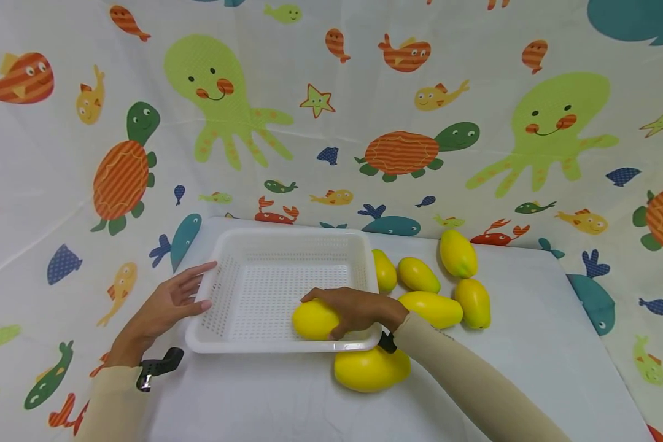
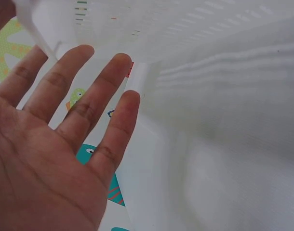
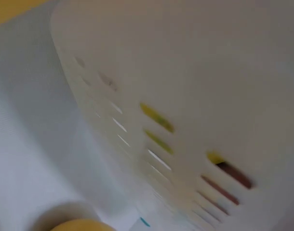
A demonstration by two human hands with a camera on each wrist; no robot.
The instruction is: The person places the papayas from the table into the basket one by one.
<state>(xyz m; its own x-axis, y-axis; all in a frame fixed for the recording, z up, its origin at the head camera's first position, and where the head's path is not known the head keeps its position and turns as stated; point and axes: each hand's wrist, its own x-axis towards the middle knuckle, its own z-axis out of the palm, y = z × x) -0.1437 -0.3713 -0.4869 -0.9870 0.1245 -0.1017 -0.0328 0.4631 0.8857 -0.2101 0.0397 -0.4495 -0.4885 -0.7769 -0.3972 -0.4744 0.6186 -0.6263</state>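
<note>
A white perforated plastic basket (image 1: 271,347) stands on the white-covered table. Inside it, near the front right corner, my right hand (image 1: 359,310) grips a smooth, oval yellow fruit (image 1: 312,320) from above, fingers and thumb around its right side. My left hand (image 1: 168,304) is at the basket's left side, fingers spread, with fingertips and thumb right at the rim. The left wrist view shows the left hand (image 2: 55,130) with its fingers extended along the basket's outer wall (image 2: 185,38). In the right wrist view, the slotted basket wall (image 3: 209,72) hides the right hand's grip.
To the right of the basket lie several yellow fruits, among them a long one (image 1: 433,309) and an upright one (image 1: 458,255). A large yellow fruit (image 1: 371,370) lies in front of the basket, below the right wrist. A sea-animal printed curtain (image 1: 309,132) hangs behind the table.
</note>
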